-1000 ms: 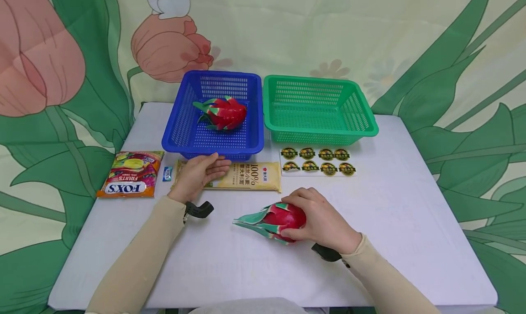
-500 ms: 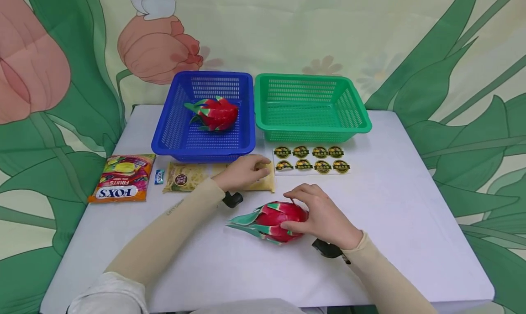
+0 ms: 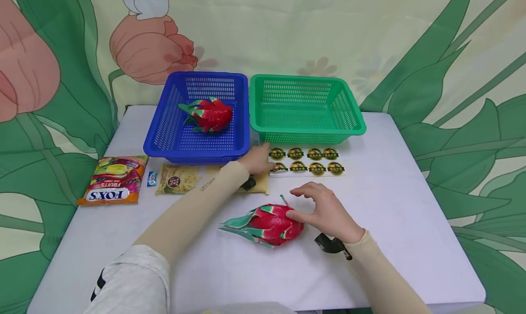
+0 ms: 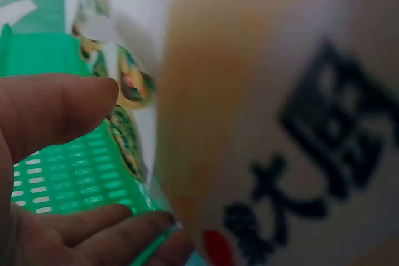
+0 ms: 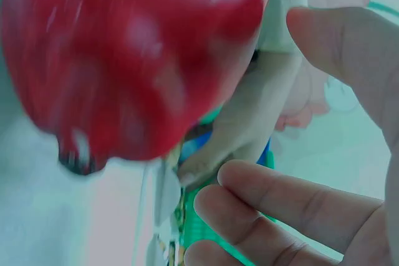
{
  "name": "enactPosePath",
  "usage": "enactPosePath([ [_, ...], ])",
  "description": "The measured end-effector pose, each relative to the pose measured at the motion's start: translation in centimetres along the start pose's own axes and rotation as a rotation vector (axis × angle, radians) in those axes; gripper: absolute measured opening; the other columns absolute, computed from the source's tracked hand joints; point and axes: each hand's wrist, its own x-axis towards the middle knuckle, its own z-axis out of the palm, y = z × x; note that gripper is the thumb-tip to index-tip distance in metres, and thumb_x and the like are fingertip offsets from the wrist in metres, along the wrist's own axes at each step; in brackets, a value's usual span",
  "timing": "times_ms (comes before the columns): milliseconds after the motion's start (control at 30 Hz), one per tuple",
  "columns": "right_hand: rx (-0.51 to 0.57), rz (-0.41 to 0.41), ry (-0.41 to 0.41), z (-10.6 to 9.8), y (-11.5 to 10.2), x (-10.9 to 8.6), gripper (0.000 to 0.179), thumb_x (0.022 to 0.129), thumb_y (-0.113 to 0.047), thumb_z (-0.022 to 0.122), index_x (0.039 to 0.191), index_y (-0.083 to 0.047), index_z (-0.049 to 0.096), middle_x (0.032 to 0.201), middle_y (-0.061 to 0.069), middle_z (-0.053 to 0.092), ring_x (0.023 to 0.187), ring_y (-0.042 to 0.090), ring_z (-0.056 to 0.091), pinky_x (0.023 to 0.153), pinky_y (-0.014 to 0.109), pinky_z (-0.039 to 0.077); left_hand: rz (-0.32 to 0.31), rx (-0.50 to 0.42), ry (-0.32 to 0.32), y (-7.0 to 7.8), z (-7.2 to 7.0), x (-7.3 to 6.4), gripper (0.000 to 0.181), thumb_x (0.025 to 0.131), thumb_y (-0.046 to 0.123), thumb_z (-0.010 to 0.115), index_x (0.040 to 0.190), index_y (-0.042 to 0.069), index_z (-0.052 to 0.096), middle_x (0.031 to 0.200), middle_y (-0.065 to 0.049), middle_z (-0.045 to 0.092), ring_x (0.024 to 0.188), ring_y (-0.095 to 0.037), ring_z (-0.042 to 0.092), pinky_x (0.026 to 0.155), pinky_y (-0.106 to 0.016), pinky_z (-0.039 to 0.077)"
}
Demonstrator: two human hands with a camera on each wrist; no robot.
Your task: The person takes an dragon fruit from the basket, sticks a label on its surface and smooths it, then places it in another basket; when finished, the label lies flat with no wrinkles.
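Note:
A red dragon fruit [image 3: 269,227] with green scales lies on the white table, its leafy tip pointing left. My right hand [image 3: 324,211] hovers at its rounded end, thumb over the fruit, fingers spread; the right wrist view has the fruit [image 5: 131,60] apart from the fingers [image 5: 299,204]. My left hand [image 3: 257,159] reaches across the yellow pasta packet [image 3: 181,179] to the left edge of a sheet of round black-and-gold stickers [image 3: 306,162]. In the left wrist view, its thumb [image 4: 62,107] and fingers stand apart beside the stickers [image 4: 128,138]; whether they touch the sheet I cannot tell.
At the back left stands a blue basket [image 3: 197,156] holding another dragon fruit [image 3: 211,115]. Beside it is a green basket [image 3: 304,138]. An orange candy bag [image 3: 115,179] and a small blue candy [image 3: 152,179] lie on the left.
My left hand has moved right from over the pasta packet to the sticker sheet. The right hand has loosened from the dragon fruit, its fingers lifting away. The whole head view has shifted slightly.

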Motion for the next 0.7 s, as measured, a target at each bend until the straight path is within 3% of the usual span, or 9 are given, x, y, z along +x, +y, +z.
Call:
enactPosePath([
  [300, 0.028, 0.019, 0.035, 0.0, 1.1, 0.2, 0.044, 0.087, -0.034, 0.085, 0.123, -0.010, 0.074, 0.120, 0.006, 0.074, 0.106, 0.031, 0.066, 0.088, 0.049, 0.055, 0.034, 0.122, 0.090, 0.0, 1.0, 1.2, 0.075, 0.094, 0.021, 0.076, 0.154, -0.005, 0.039, 0.140, -0.024, 0.064, 0.132, -0.037, 0.062, 0.111, -0.043, 0.052],
  [500, 0.023, 0.035, 0.029, -0.3, 1.1, 0.6, 0.044, 0.088, -0.035, 0.083, 0.124, -0.011, 0.073, 0.121, 0.005, 0.073, 0.107, 0.031, 0.066, 0.088, 0.050, 0.056, 0.043, 0.080, 0.141, 0.1, 0.9, 1.5, 0.077, 0.087, 0.009, 0.080, 0.153, -0.003, 0.042, 0.137, -0.023, 0.066, 0.128, -0.035, 0.065, 0.110, -0.042, 0.053],
  [600, 0.022, 0.040, 0.035, -0.6, 1.1, 0.9, 0.043, 0.089, -0.035, 0.082, 0.125, -0.012, 0.073, 0.122, 0.005, 0.073, 0.107, 0.032, 0.066, 0.087, 0.052, 0.056, 0.030, 0.080, 0.130, 0.1, 0.8, 1.5, 0.075, 0.088, 0.019, 0.083, 0.150, -0.002, 0.046, 0.138, -0.022, 0.065, 0.130, -0.035, 0.063, 0.112, -0.042, 0.051],
  [700, 0.024, 0.045, 0.045, -0.8, 1.1, 1.2, 0.042, 0.090, -0.034, 0.082, 0.125, -0.013, 0.073, 0.123, 0.005, 0.072, 0.106, 0.031, 0.065, 0.086, 0.051, 0.056, 0.020, 0.165, 0.111, 0.2, 0.8, 1.5, 0.060, 0.086, 0.037, 0.085, 0.128, -0.002, 0.064, 0.127, -0.019, 0.070, 0.123, -0.034, 0.063, 0.111, -0.043, 0.050],
])
